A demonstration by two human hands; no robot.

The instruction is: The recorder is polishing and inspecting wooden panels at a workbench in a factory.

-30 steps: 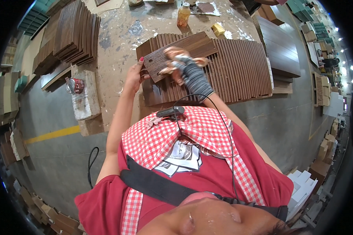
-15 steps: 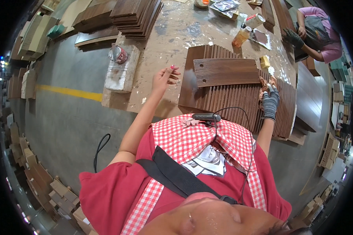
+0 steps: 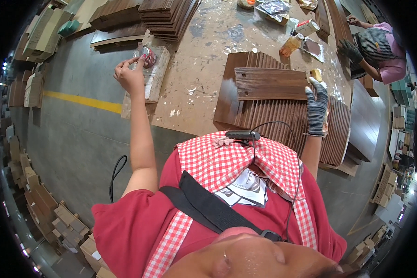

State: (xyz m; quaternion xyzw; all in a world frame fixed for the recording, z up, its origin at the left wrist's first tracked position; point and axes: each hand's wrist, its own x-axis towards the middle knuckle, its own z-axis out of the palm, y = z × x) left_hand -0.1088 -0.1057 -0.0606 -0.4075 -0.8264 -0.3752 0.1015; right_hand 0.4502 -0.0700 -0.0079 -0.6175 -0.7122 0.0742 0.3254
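My bare left hand reaches to a small red can and pinches a flat, narrow tool that stands in it. The can sits on a whitish, paint-smeared block at the table's left edge. My right hand, in a grey striped glove, lies at the right end of a brown wood-grain board with two holes at its left end. A crumpled brownish rag shows beside the palm, mostly hidden by the hand. Under the board lie several ribbed brown boards. Near my right fingertips is a small yellow block.
Stacked brown boards stand at the far left of the stained table. A bottle of amber liquid and a white-and-red can lie to the far right. A gloved co-worker works beyond the right edge.
My left hand has swung left from above the table to the red can and closed on the tool there. My right hand has shifted slightly, its fingers now stretched towards the yellow block.
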